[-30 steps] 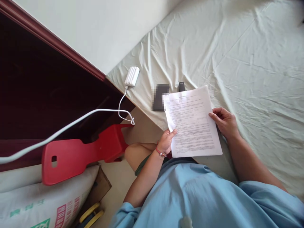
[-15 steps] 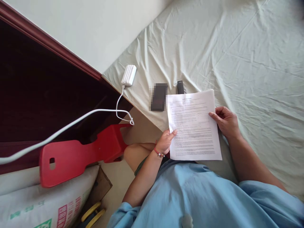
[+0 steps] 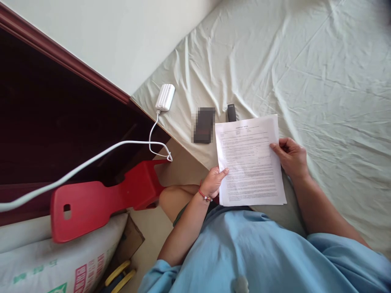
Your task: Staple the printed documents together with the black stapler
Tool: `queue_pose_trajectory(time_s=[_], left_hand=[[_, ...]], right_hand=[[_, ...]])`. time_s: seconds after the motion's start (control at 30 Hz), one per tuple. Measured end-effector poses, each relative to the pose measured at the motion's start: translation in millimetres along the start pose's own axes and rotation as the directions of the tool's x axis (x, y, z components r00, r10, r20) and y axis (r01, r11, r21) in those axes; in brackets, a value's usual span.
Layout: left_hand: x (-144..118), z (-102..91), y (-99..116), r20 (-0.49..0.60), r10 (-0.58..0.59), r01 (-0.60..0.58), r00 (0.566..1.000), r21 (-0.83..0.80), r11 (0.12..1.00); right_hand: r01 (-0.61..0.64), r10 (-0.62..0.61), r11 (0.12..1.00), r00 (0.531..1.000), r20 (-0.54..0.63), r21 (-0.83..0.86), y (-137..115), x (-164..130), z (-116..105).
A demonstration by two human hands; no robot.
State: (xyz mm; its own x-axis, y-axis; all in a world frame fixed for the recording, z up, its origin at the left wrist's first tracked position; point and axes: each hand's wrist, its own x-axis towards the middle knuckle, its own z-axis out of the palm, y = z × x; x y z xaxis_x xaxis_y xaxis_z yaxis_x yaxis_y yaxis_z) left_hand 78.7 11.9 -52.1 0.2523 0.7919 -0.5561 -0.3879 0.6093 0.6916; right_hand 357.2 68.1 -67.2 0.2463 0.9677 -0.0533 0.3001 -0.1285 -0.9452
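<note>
A small stack of printed papers (image 3: 249,167) is held up in front of my body, its text side towards me. My left hand (image 3: 214,181) grips the lower left edge, thumb on top and fingers hidden beneath. On the upper right edge my right hand (image 3: 290,156) pinches the sheets between thumb and fingers. Just beyond the top edge, partly covered by the papers, lies a narrow black object (image 3: 231,113) whose kind I cannot make out. Left of it rests a dark, flat rectangular item (image 3: 203,126), partly pixelated.
Pale wrinkled sheet (image 3: 330,101) covers the bed. A white power-bank-like block (image 3: 165,97) with a white cable (image 3: 91,156) sits near its left edge. Below stand a red plastic chair (image 3: 79,211), a printed white sack (image 3: 67,252) and a yellow-and-black object (image 3: 119,278).
The papers have shifted slightly, and their sheets look a little more fanned at the edges. Both hands keep their hold at nearly the same places.
</note>
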Motion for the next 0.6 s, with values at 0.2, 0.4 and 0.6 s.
queue_pose_trajectory(time_s=[0.2, 0.4, 0.6], left_hand=[[2.5, 0.4, 1.0, 0.013, -0.012, 0.012, 1.0, -0.016, 1.0], [5.5, -0.6, 0.6, -0.017, -0.029, 0.029, 0.999, -0.02, 0.999], [6.7, -1.5, -0.6, -0.042, -0.026, 0.025, 0.999, -0.027, 0.999]], right_hand=[[0.116, -0.129, 0.982, 0.988, -0.085, -0.151, -5.6, -2.2, 0.1], [0.192, -0.224, 0.955, 0.967, -0.124, -0.224, -4.8, -4.5, -0.8], [0.178, -0.193, 0.977, 0.973, -0.123, -0.118, 1.9, -4.1, 0.5]])
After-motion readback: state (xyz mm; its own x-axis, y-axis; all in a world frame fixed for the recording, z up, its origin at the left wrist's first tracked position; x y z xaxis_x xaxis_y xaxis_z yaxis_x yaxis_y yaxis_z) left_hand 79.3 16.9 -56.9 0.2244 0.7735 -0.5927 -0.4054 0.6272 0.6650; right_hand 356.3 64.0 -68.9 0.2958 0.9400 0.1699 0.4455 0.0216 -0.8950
